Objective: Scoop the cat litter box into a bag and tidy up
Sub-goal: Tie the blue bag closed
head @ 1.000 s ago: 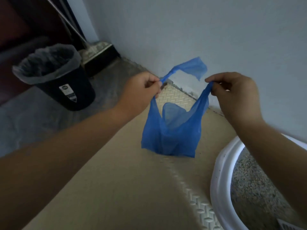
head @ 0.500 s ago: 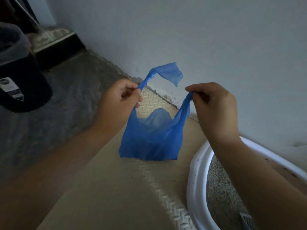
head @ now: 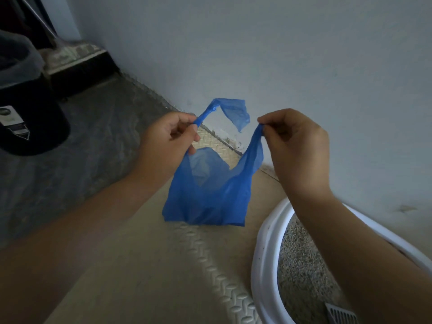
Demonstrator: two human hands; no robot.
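**Both hands pinch the blue bag's handles, bag hanging over the mat**

Left hand (head: pixel 168 139): fingers curled, thumb and forefinger pinching one handle of the blue plastic bag (head: pixel 208 195). The loose end of that handle sticks up past the fingers. Right hand (head: pixel 297 148): same grip, fingertips pinching the other handle, remaining fingers curled in.

The bag is stretched between the two hands, mouth up and body hanging slack below. It sits over the beige foam mat (head: pixel 140 265); cannot tell if its bottom touches the mat.

The white litter box (head: pixel 264 253) is on the mat, lower right, just beside the bag and under the right forearm. Grey litter (head: pixel 301 265) is inside, with a grey scoop (head: pixel 341 314) at the bottom edge, partly cut off.

The pale wall (head: pixel 280 54) is behind. A lined black trash bin (head: pixel 30 118) stands far left on the grey floor (head: pixel 81 136), well apart from the bag.
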